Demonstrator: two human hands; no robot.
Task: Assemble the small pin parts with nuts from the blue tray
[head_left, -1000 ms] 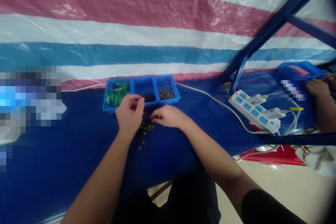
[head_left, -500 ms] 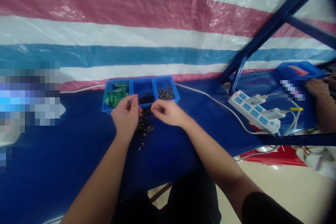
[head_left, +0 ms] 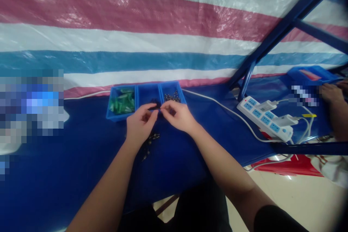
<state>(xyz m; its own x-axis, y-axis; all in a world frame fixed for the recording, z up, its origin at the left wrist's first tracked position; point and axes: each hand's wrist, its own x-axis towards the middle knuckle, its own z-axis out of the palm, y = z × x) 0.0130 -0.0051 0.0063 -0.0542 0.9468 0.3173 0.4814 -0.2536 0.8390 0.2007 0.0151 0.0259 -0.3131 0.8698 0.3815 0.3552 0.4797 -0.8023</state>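
Even, soft daylight, no hard shadows. Mild glare on striped tarp [head_left: 174, 18] upper band. Whole frame soft; strong wide-angle bending toward edges, dark vignette in corner right of tarp. Pixelated block below tarp's left end.

No legible text, brand, number or sign anywhere. White power strip [head_left: 268, 118], right of the three blue bins [head_left: 146, 99]: blue sockets, perhaps a small marking by its red switch, too blurred to read. Yellow tag [head_left: 309, 115] just right of the strip: no lettering made out. Two pixelated patches, unreadable.
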